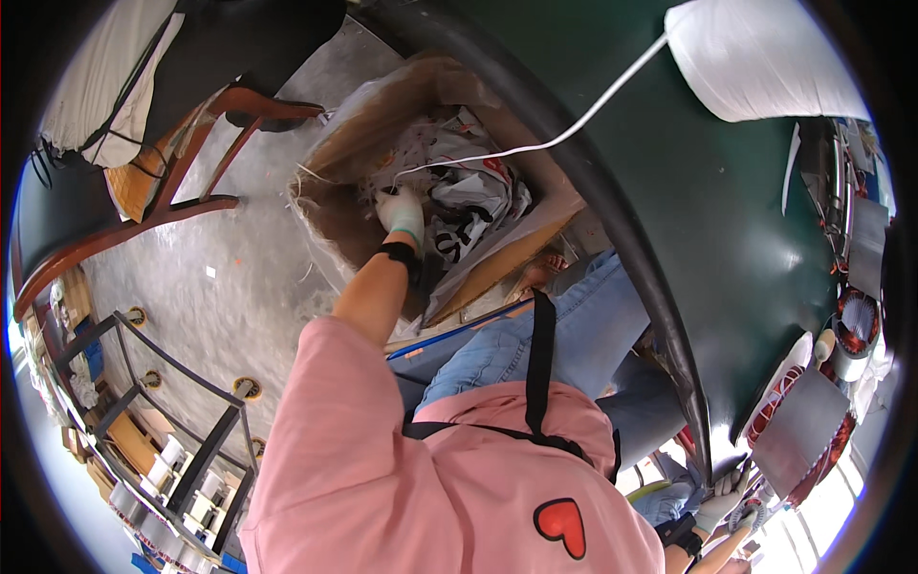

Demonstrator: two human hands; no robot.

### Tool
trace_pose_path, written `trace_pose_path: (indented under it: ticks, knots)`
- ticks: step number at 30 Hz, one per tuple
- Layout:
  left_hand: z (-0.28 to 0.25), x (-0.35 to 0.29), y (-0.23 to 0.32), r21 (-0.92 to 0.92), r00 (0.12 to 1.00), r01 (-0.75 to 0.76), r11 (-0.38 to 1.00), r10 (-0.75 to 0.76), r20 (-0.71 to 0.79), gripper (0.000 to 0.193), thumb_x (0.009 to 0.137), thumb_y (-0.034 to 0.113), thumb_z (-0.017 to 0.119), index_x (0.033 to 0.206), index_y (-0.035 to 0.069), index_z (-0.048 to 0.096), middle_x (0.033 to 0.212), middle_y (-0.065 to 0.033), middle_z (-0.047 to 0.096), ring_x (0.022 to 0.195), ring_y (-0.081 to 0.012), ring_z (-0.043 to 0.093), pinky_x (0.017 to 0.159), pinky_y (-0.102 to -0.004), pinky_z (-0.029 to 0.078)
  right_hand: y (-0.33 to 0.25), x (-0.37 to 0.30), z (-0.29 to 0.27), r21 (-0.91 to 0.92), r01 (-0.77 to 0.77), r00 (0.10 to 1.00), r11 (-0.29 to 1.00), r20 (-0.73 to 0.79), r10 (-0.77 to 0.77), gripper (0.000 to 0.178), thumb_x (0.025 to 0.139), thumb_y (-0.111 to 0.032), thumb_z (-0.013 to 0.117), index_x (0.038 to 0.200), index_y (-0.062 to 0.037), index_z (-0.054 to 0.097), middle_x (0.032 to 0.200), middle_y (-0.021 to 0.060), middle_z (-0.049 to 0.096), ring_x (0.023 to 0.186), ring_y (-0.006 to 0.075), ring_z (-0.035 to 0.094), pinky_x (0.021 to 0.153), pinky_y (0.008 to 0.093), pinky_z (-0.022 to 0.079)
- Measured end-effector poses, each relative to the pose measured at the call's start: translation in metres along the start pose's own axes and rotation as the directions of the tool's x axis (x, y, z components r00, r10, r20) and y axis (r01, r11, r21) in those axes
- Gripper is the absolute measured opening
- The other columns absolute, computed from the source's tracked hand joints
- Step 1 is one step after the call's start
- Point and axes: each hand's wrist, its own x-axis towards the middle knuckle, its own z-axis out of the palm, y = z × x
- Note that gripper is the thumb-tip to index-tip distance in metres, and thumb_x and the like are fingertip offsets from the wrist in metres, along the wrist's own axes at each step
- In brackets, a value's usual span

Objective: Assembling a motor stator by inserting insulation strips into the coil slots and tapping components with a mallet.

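My left hand [400,209], in a white glove with a black band at the wrist, reaches down into a plastic-lined cardboard box [320,215]. Its fingers are curled closed at the end of a thin white cord [535,146]. The cord rises from there over the box wall and the table edge to a white rounded bundle [770,62]. Beside the hand, crumpled white plastic bags [483,196] with dark and red print and some clear wrap fill the box. My right hand is out of sight.
A dark green table [727,220] with a black padded edge lies right, with wound copper coils [858,320] on it. A co-worker's gloved hands [724,504] are at the lower right. A wooden chair frame [182,177] and wheeled metal rack [206,459] stand left.
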Motion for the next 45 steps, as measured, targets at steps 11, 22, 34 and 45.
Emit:
trace_pose_path:
  ticks: [11, 22, 34, 45]
  knots:
    - [0.165, -0.028, -0.049, -0.036, 0.582, -0.341, 0.939, 0.241, 0.777, 0.057, 0.089, 0.040, 0.068, 0.134, 0.005, 0.065, 0.124, -0.0228, 0.071, 0.116, -0.0363, 0.067, 0.099, -0.0411, 0.051, 0.003, 0.018, -0.032, -0.125, -0.010, 1.000, 0.992, -0.004, 0.009, 0.038, 0.109, -0.030, 0.050, 0.144, -0.0176, 0.057, 0.106, -0.0073, 0.060, 0.076, -0.0018, 0.055, 0.055, 0.0125, 0.042]
    - [0.003, 0.049, -0.010, 0.492, 0.939, -0.325, 0.808, 0.339, 0.063, 0.045, 0.097, 0.028, 0.058, 0.131, -0.001, 0.061, 0.136, -0.0288, 0.061, 0.123, -0.0450, 0.061, 0.103, -0.0508, 0.050, 0.000, 0.005, -0.004, -0.069, 0.011, 0.985, 0.998, -0.170, -0.023, 0.026, 0.109, -0.032, 0.052, 0.126, -0.0171, 0.065, 0.099, -0.0083, 0.062, 0.063, 0.0003, 0.054, 0.046, 0.0159, 0.040]
    - [0.036, 0.080, -0.019, 0.716, 0.856, -0.516, 0.469, 0.285, 0.430, 0.033, 0.101, 0.024, 0.057, 0.130, 0.014, 0.068, 0.130, -0.0161, 0.069, 0.118, -0.0390, 0.067, 0.097, -0.0512, 0.055, -0.012, -0.016, 0.030, 0.072, -0.043, 0.976, 0.996, -0.209, 0.058, 0.020, 0.110, -0.024, 0.050, 0.115, -0.0164, 0.068, 0.085, -0.0114, 0.059, 0.051, -0.0041, 0.038, 0.040, 0.0131, 0.028]
    - [-0.096, 0.002, 0.052, -0.570, 0.926, 0.172, 0.803, 0.065, 0.372, 0.035, 0.095, 0.022, 0.079, 0.122, 0.002, 0.068, 0.097, -0.0035, 0.072, 0.077, -0.0151, 0.067, 0.069, -0.0298, 0.055, -0.002, -0.013, 0.031, 0.084, 0.014, 0.970, 0.996, -0.242, 0.007, 0.020, 0.108, -0.031, 0.056, 0.111, -0.0150, 0.067, 0.080, -0.0116, 0.056, 0.051, -0.0049, 0.036, 0.041, 0.0148, 0.022]
